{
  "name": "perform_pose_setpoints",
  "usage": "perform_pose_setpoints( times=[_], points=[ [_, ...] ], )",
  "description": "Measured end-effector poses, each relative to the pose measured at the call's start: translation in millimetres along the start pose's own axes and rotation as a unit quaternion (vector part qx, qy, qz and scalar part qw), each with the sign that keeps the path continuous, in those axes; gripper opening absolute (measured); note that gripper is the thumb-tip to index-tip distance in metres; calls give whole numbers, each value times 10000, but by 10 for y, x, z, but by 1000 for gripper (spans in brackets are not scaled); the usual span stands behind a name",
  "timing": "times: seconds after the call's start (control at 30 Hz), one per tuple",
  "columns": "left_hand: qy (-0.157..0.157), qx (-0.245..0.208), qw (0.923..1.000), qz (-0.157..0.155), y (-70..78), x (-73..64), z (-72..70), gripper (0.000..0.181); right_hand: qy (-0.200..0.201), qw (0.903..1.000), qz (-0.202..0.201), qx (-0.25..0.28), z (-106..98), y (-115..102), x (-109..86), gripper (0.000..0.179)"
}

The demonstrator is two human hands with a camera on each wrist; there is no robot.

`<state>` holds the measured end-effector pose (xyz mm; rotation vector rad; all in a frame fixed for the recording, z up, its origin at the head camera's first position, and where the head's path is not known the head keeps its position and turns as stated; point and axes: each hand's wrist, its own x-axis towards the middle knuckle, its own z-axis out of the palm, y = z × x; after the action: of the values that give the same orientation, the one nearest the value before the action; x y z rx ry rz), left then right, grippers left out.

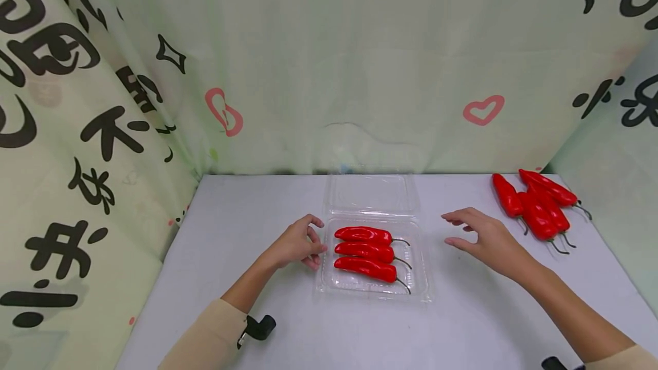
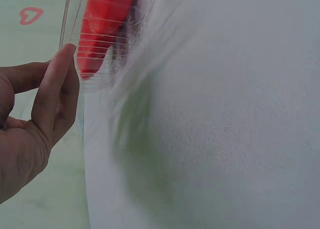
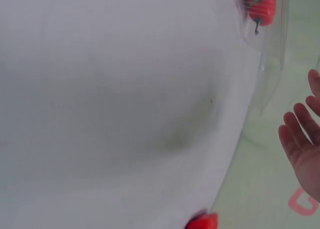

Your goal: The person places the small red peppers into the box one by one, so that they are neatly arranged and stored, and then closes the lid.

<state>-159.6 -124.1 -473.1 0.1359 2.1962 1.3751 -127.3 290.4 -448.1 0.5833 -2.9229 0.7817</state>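
Note:
Three red chili peppers (image 1: 364,252) lie side by side in a clear plastic clamshell box (image 1: 422,287), their stems toward the right. The box's lid (image 1: 371,193) is folded back behind it. My left hand (image 1: 299,242) is at the box's left side, fingers loosely bent. In the left wrist view a fingertip of the left hand (image 2: 47,104) is right at the box wall, with a red pepper (image 2: 102,26) showing through the plastic. My right hand (image 1: 480,237) hovers right of the box, fingers extended and thumb apart, holding nothing.
Several more red peppers (image 1: 540,210) lie in a loose pile at the table's back right corner. The white table (image 1: 247,204) meets a printed curtain (image 1: 390,73) at the back, with further curtains on the left and right.

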Motion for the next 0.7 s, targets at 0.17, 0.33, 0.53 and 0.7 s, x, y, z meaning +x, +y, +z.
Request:
perform_pose_setpoints(
  times=[0.17, 0.33, 0.53, 0.7],
  points=[
    [17, 19, 10000, 0, -3, 0, -11, 54, 234, 9989, 376, -159, -75, 225, 23, 68],
    [2, -9, 10000, 0, -8, 2, -15, 53, 247, 9965, 783, -146, -150, 467, 69, 78],
    [-30, -15, 10000, 1, -25, 16, -13, 53, 81, 9926, 1194, -195, -204, 724, 110, 89],
    [-30, -8, 10000, 6, -39, 27, -12, 54, -150, 9881, 1509, -247, -254, 898, 157, 101]
  ],
)
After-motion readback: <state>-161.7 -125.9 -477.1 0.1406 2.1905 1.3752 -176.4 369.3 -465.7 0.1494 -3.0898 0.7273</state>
